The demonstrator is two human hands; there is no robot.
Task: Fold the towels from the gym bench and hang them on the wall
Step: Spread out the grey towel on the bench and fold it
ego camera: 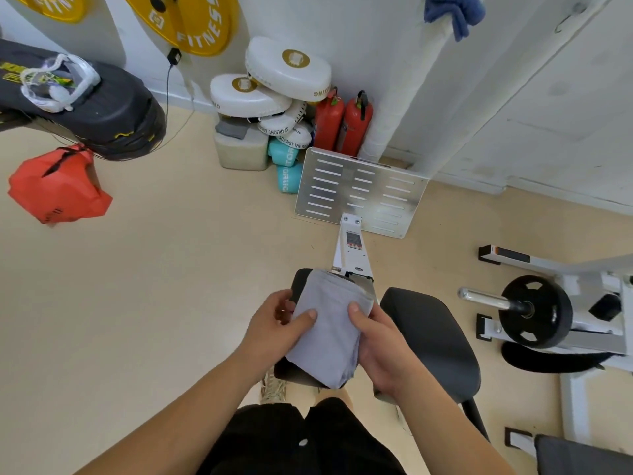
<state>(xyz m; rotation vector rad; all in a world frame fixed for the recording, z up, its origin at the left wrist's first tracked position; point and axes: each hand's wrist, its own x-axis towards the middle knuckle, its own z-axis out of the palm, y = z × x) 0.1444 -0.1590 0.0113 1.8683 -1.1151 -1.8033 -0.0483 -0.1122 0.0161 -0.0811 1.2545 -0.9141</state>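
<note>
A folded pale grey towel point(330, 323) is held between both hands above the black padded seat point(433, 334) of the gym bench. My left hand point(274, 329) grips its left edge, thumb lying on top. My right hand point(378, 347) grips the right edge, thumb also on top. A blue towel point(452, 10) hangs high on the white wall at the top of the view, beside a white wrapped pipe point(407, 84).
The bench's white frame runs to a slotted metal footplate point(359, 190). Two red fire extinguishers point(342, 121), white boxing pads and a container stand against the wall. A weight plate on a bar point(534, 310) is at right. A red bag point(56, 186) hangs at left.
</note>
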